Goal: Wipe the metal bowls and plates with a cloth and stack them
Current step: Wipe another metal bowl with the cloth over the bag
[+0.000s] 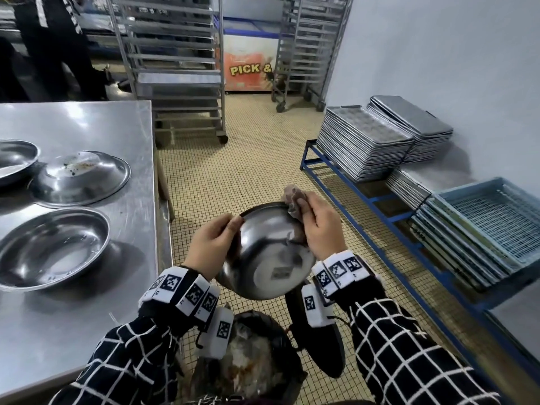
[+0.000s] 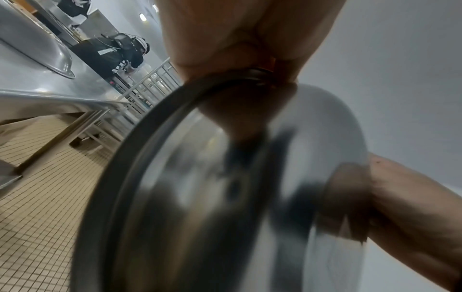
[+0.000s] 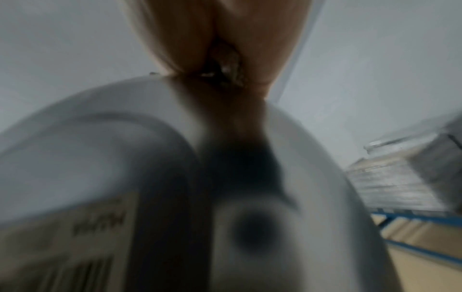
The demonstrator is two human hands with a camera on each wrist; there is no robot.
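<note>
Steel bowl [image 1: 268, 252] is held tilted above the floor, base toward the person. Left hand [image 1: 210, 244] fingers clamp its left rim. Right hand [image 1: 318, 229] fingers grip a cloth [image 1: 293, 197], apparently pressed on the far rim, right of the desk [image 1: 87, 121].

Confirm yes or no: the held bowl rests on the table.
No, both hands hold the bowl in the air over the floor, right of the table.

Both hands raised, left [image 1: 211, 245] and right [image 1: 317, 230] fingers curled.

Tiled floor [image 1: 248, 159], steel racks [image 1: 172, 62], pale wall [image 1: 438, 48]
</note>
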